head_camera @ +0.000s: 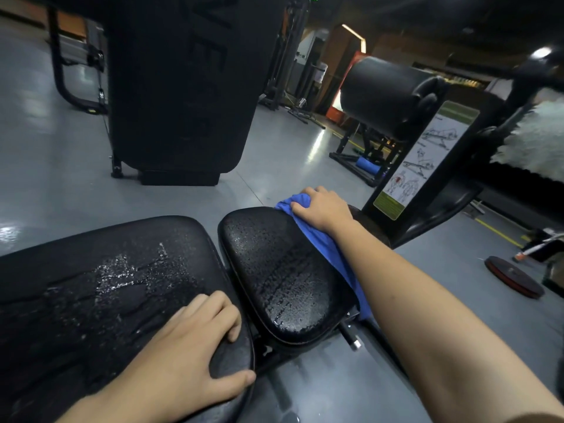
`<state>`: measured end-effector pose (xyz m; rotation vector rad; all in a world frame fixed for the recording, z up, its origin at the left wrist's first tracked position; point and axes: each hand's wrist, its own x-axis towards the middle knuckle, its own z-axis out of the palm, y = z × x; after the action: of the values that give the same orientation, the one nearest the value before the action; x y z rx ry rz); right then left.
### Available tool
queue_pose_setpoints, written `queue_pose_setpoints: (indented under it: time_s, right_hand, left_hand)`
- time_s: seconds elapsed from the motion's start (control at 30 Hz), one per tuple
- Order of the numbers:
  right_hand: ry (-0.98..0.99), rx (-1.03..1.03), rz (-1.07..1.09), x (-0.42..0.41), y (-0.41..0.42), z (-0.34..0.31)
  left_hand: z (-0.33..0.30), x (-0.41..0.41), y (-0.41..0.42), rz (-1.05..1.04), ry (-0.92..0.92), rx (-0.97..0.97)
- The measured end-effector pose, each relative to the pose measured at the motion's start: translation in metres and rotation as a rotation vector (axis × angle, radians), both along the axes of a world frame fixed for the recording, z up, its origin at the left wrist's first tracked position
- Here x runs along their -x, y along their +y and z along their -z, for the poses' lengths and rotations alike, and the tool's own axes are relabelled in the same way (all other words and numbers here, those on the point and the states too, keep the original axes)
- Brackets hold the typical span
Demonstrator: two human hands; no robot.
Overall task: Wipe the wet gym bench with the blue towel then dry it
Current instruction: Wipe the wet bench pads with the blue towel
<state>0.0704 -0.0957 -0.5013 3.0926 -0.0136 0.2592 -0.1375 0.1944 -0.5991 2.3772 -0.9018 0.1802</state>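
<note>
Fingers (300,206) of the right hand (323,209) clutch the blue towel (323,242) at the seat pad (280,270)'s far edge, left hand (189,346) splayed bracing the long pad (91,285); both look beaded with water, wiping seemingly barely begun.

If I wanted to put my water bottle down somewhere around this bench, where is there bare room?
The grey floor between the black machine and the seat pad is bare. Both pads are poor spots: the long pad is wet and holds the left hand, and the right hand presses the blue towel on the seat pad. The far right is crowded with a weight plate.
</note>
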Motion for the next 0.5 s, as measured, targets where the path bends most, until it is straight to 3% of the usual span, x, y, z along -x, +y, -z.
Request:
queue_pose_setpoints:
  time_s: [0.27, 0.5]
  right_hand:
    - [0.049, 0.008, -0.234, 0.007, 0.093, 0.029]
    - [-0.026, -0.009, -0.449, 0.049, 0.108, 0.041]
  left_hand:
    - [-0.005, 0.003, 0.001, -0.013, 0.008, -0.03]
    - [-0.002, 0.004, 0.002, -0.014, -0.02, -0.024]
